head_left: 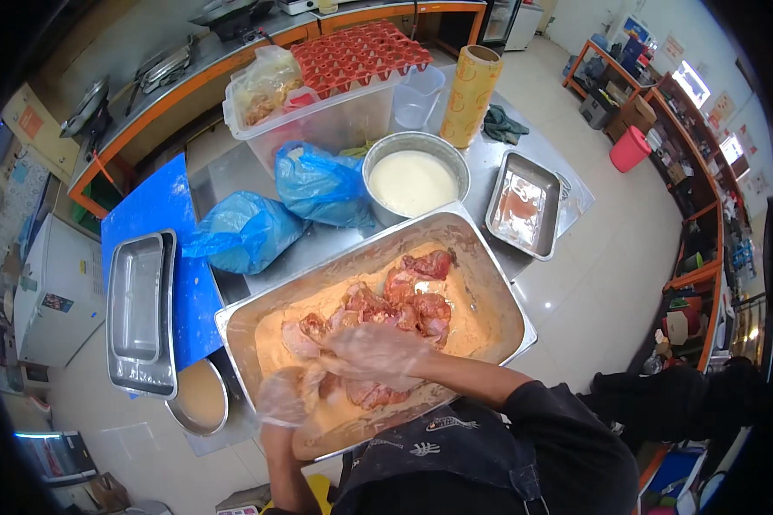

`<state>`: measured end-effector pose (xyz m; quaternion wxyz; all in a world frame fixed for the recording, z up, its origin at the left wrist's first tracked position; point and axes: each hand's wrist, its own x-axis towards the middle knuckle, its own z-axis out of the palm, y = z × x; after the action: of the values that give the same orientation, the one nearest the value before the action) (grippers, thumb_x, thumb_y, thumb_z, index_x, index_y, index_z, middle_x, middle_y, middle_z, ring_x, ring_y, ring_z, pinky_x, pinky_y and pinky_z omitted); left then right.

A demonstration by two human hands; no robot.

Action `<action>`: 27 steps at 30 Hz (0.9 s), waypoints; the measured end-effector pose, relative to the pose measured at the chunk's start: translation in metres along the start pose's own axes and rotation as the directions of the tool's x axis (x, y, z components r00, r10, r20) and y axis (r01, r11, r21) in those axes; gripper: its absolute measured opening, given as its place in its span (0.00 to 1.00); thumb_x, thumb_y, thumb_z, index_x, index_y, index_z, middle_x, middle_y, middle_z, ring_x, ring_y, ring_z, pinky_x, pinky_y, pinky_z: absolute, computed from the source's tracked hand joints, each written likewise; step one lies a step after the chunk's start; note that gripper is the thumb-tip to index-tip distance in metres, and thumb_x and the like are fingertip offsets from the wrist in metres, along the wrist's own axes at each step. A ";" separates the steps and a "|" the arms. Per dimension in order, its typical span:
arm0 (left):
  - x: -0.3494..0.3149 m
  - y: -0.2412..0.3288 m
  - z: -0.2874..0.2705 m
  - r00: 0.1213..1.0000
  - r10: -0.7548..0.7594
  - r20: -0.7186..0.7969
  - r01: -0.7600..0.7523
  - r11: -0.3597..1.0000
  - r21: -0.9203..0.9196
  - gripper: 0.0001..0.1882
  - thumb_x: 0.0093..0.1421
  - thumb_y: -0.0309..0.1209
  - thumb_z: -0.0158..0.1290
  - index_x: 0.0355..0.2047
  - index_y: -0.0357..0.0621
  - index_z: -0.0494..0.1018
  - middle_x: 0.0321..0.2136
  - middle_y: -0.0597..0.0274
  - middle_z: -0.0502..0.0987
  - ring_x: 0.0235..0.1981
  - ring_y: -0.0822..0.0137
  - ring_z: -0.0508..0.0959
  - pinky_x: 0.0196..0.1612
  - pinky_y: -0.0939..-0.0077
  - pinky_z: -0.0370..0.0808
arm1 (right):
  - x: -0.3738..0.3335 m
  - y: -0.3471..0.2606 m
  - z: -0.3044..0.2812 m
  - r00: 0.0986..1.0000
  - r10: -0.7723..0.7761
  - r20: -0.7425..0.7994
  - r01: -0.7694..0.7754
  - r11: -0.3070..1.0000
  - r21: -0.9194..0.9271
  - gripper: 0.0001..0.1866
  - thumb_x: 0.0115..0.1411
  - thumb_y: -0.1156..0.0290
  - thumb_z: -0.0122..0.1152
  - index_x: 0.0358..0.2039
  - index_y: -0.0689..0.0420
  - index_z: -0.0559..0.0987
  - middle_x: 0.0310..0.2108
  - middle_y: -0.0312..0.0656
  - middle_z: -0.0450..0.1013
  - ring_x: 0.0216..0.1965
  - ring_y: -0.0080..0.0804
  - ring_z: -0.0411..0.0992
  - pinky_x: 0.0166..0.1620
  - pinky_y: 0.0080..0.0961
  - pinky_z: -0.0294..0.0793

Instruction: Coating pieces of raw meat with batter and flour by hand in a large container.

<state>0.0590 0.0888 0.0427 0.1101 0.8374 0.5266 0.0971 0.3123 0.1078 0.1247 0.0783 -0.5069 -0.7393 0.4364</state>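
Open floor [575, 300] is stretching right of the steel surface [322, 245]; beside the metal pan [483, 275], blue bags [322, 184] are crowding its far rim. Meat [412, 296] is lying inside on powder [471, 322]. The right hand [378, 354] is reaching leftward above it, left hand [285, 399] curving in near-left; both are blurring, grips I cannot tell
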 end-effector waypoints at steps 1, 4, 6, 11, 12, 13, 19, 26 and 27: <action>0.010 -0.007 0.002 0.998 0.049 -0.041 -0.040 0.979 0.200 0.16 0.59 0.43 0.49 0.37 0.43 0.73 0.28 0.58 0.76 0.26 0.61 0.74 0.32 0.66 0.70 | -0.013 0.020 -0.009 0.994 -0.071 -0.087 0.040 0.948 -0.316 0.18 0.60 0.59 0.45 0.45 0.54 0.73 0.37 0.47 0.73 0.41 0.40 0.72 0.42 0.33 0.73; 0.018 -0.014 -0.019 0.856 -0.482 0.185 0.498 0.674 -0.546 0.17 0.60 0.42 0.47 0.35 0.40 0.72 0.20 0.59 0.75 0.21 0.65 0.73 0.25 0.72 0.69 | -0.070 0.059 -0.052 0.900 0.045 -0.433 -0.087 0.993 -0.078 0.20 0.58 0.56 0.49 0.40 0.59 0.76 0.31 0.44 0.75 0.35 0.40 0.74 0.41 0.32 0.73; 0.030 -0.004 -0.031 0.861 -0.498 0.108 0.472 0.700 -0.537 0.17 0.61 0.43 0.46 0.34 0.39 0.72 0.18 0.59 0.74 0.20 0.66 0.73 0.24 0.74 0.68 | -0.101 0.104 -0.075 0.821 0.290 -0.492 -0.202 0.953 0.224 0.17 0.57 0.59 0.51 0.33 0.61 0.78 0.28 0.43 0.75 0.29 0.33 0.74 0.35 0.28 0.74; 0.122 0.022 -0.018 0.945 -0.068 -0.319 -0.023 0.962 -0.272 0.10 0.55 0.37 0.47 0.28 0.44 0.70 0.18 0.60 0.71 0.19 0.62 0.71 0.23 0.67 0.67 | -0.121 0.208 -0.146 0.593 0.660 -0.461 -0.244 0.693 0.678 0.18 0.57 0.58 0.48 0.28 0.62 0.75 0.24 0.39 0.72 0.23 0.24 0.71 0.29 0.23 0.72; 0.159 0.032 -0.011 0.967 -0.073 -0.244 -0.013 0.942 -0.334 0.11 0.56 0.37 0.44 0.23 0.44 0.68 0.15 0.63 0.68 0.16 0.65 0.69 0.20 0.71 0.65 | -0.118 0.224 -0.166 0.577 0.676 -0.458 -0.188 0.655 0.732 0.18 0.57 0.59 0.48 0.27 0.63 0.75 0.23 0.39 0.71 0.23 0.22 0.70 0.27 0.21 0.71; 0.198 0.059 -0.005 0.965 0.042 -0.259 -0.089 0.981 -0.172 0.10 0.55 0.37 0.44 0.24 0.44 0.69 0.17 0.59 0.69 0.18 0.61 0.70 0.22 0.69 0.66 | -0.112 0.247 -0.182 0.574 0.676 -0.462 -0.183 0.656 0.733 0.18 0.57 0.59 0.48 0.27 0.63 0.75 0.23 0.39 0.71 0.23 0.22 0.70 0.27 0.21 0.71; 0.316 0.143 0.028 0.983 0.102 0.151 -0.090 0.992 -0.085 0.11 0.56 0.35 0.42 0.27 0.45 0.72 0.17 0.52 0.72 0.23 0.51 0.73 0.28 0.64 0.69 | -0.029 0.281 -0.209 0.747 0.549 -0.375 -0.068 0.625 0.778 0.18 0.57 0.59 0.50 0.26 0.63 0.74 0.18 0.39 0.69 0.19 0.24 0.69 0.22 0.22 0.71; 0.332 0.142 0.061 0.994 0.032 0.106 -0.036 0.999 0.037 0.10 0.56 0.34 0.42 0.28 0.44 0.72 0.25 0.49 0.74 0.28 0.51 0.74 0.31 0.63 0.69 | -0.010 0.313 -0.217 0.723 0.473 -0.503 -0.015 0.739 0.673 0.15 0.53 0.65 0.51 0.23 0.65 0.76 0.14 0.41 0.70 0.14 0.26 0.69 0.20 0.24 0.72; 0.333 0.155 0.057 0.990 -0.023 0.138 0.026 0.999 -0.020 0.10 0.55 0.33 0.42 0.27 0.43 0.72 0.25 0.49 0.74 0.29 0.50 0.74 0.32 0.62 0.69 | -0.010 0.317 -0.221 0.724 0.476 -0.498 -0.018 0.735 0.677 0.15 0.53 0.65 0.51 0.23 0.65 0.76 0.14 0.41 0.70 0.14 0.26 0.69 0.20 0.24 0.72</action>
<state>0.3506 0.3192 0.0480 0.1563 0.8344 0.5268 0.0435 0.6565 0.2576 0.0318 0.4285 -0.6679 -0.3952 0.4628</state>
